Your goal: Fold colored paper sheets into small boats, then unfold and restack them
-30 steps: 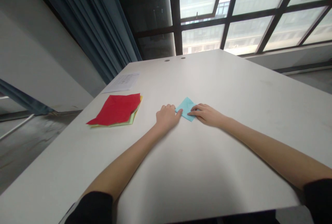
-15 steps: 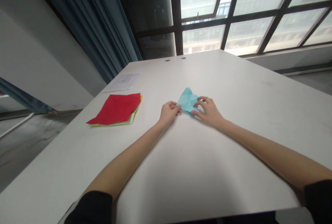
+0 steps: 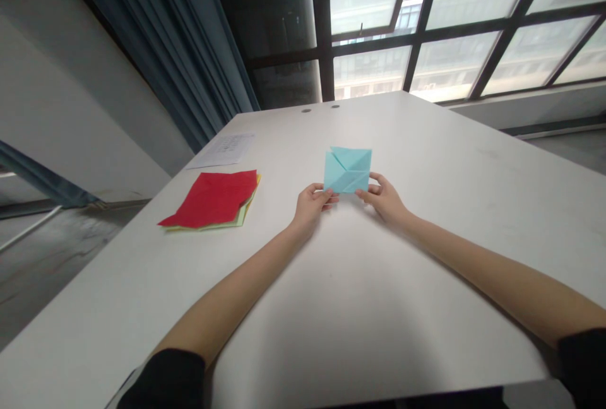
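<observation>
A light blue sheet of paper with several creases is held up off the white table, its face turned towards me. My left hand pinches its lower left corner. My right hand pinches its lower right corner. One flap at the sheet's top left is still folded over.
A stack of coloured paper with a red sheet on top lies to the left of my hands. A white printed sheet lies farther back on the left. Blue curtains and large windows stand beyond the table.
The blue paper was a small folded piece pressed flat on the table. Both hands have opened it out and lifted it upright, now holding it by its lower corners.
</observation>
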{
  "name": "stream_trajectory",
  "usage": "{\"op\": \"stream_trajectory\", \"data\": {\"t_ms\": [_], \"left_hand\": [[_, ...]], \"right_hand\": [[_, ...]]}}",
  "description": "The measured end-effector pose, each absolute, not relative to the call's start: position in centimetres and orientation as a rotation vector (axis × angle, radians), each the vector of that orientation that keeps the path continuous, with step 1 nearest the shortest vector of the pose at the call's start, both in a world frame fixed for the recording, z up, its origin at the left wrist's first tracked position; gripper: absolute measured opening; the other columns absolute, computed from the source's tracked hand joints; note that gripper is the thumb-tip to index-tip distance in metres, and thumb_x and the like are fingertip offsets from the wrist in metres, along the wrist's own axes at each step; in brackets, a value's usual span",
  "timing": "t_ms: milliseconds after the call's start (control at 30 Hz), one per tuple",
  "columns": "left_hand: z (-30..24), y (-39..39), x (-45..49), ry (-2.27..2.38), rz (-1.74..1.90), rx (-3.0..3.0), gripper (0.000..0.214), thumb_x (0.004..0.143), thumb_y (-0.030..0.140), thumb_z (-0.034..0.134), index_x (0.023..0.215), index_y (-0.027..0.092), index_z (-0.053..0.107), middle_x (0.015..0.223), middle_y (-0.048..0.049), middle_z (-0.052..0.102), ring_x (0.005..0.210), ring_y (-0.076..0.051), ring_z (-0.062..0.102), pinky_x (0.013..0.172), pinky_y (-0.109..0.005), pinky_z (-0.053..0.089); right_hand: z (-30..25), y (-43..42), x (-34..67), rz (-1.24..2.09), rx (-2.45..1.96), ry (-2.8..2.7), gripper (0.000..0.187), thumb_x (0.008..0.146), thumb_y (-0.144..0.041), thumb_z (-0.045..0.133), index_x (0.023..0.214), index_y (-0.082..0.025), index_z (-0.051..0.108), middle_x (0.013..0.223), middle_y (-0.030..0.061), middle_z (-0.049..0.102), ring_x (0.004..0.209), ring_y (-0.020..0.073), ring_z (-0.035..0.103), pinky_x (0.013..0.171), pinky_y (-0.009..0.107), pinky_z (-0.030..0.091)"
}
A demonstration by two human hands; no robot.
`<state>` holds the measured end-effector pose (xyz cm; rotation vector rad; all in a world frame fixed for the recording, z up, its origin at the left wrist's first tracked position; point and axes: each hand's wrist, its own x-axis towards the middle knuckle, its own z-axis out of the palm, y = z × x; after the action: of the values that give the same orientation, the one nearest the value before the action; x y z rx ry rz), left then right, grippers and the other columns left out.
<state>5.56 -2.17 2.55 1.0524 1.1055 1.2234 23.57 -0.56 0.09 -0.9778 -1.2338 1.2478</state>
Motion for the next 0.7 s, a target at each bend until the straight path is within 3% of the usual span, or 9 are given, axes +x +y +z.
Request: {"op": "stream_trajectory", "data": {"t_ms": [67, 233, 433, 567, 700], "left_hand": [[2.6, -2.3, 5.6, 1.116, 1.202, 1.067, 0.022, 0.068, 0.027, 0.066, 0.078, 0.016, 0.049, 0.075, -0.0052, 0.068, 0.065, -0.012, 0.063, 0.057, -0.021, 0.044], [2.5, -2.4, 5.7, 1.189, 1.145, 1.155, 0.018, 0.068, 0.023, 0.063, 0.077, 0.016, 0.05, 0.075, -0.0049, 0.066, 0.061, -0.012, 0.062, 0.053, -0.02, 0.041], [1.0, -1.1, 4.9, 1.322, 1.267, 1.344, 0.015, 0.069, 0.023, 0.058, 0.081, 0.017, 0.052, 0.078, -0.0018, 0.061, 0.056, -0.01, 0.058, 0.052, -0.021, 0.041], [0.3, -0.2, 4.1, 1.445, 1.38, 1.432, 0.012, 0.071, 0.023, 0.051, 0.08, 0.017, 0.056, 0.077, -0.0024, 0.061, 0.065, -0.011, 0.057, 0.064, -0.024, 0.044], [0.4, -0.4, 3.5, 1.565, 1.3, 1.581, 0.018, 0.074, 0.02, 0.045, 0.082, 0.018, 0.062, 0.082, -0.0042, 0.064, 0.077, -0.015, 0.058, 0.075, -0.029, 0.042]], "right_hand": [[0.0, -0.3, 23.7, 1.244, -0.986, -1.165, 0.062, 0.055, -0.036, 0.075, 0.108, -0.022, 0.048, 0.067, -0.0035, 0.061, 0.056, 0.0099, 0.051, 0.054, 0.024, 0.04], [0.4, 0.0, 23.9, 1.121, -1.002, -1.188, 0.038, 0.06, -0.037, 0.071, 0.09, -0.018, 0.057, 0.072, 0.0006, 0.062, 0.06, 0.0109, 0.053, 0.056, 0.025, 0.041], [1.7, -1.2, 25.1, 0.161, -0.893, -1.714, 0.017, 0.076, -0.025, 0.056, 0.091, -0.022, 0.06, 0.076, 0.0025, 0.06, 0.075, 0.016, 0.055, 0.074, 0.034, 0.042], [1.5, -1.7, 25.3, -0.164, -0.772, -2.306, 0.023, 0.083, -0.021, 0.045, 0.095, -0.024, 0.064, 0.081, 0.0059, 0.061, 0.081, 0.018, 0.053, 0.079, 0.035, 0.039], [0.9, -1.7, 24.9, -0.151, -0.704, -2.583, 0.029, 0.086, -0.021, 0.038, 0.101, -0.023, 0.063, 0.085, 0.0077, 0.061, 0.08, 0.0175, 0.053, 0.08, 0.035, 0.038]]}}
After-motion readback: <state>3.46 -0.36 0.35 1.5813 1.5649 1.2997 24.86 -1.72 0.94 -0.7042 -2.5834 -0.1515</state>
